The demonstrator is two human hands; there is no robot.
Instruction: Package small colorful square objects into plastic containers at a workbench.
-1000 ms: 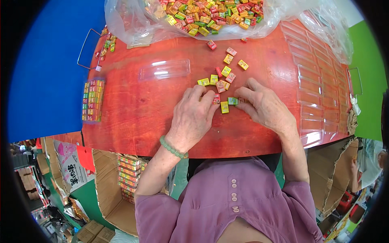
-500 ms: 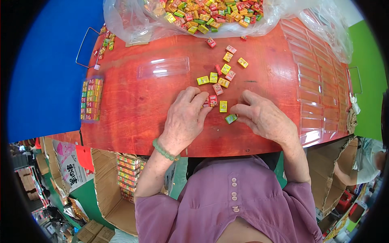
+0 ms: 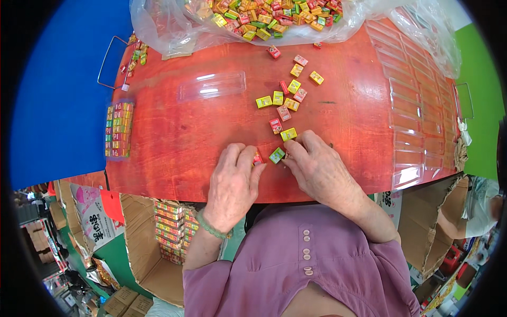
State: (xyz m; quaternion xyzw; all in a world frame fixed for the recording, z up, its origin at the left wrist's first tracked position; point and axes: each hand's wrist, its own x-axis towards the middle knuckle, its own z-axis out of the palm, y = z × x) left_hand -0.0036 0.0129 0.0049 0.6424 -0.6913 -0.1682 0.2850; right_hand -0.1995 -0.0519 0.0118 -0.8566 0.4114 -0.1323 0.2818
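Observation:
My left hand (image 3: 232, 182) lies palm down near the front edge of the red table (image 3: 174, 142), fingers curled over a small red candy box (image 3: 257, 158). My right hand (image 3: 317, 169) is beside it, its fingertips closed around small boxes hidden beneath them. A green box (image 3: 277, 155) lies between the two hands and a yellow box (image 3: 288, 134) sits just above my right fingers. Several more yellow and red boxes (image 3: 288, 98) are scattered further up the table.
A clear empty plastic tray (image 3: 211, 86) lies at centre left. A filled tray of boxes (image 3: 119, 129) sits at the left edge. A plastic bag full of candy boxes (image 3: 264, 16) spans the far side. Stacked clear trays (image 3: 417, 121) fill the right side. Cardboard cartons (image 3: 171, 230) stand below.
Both hands have slid toward me to the table's front edge, pulling a few boxes along. The green box has moved down with them.

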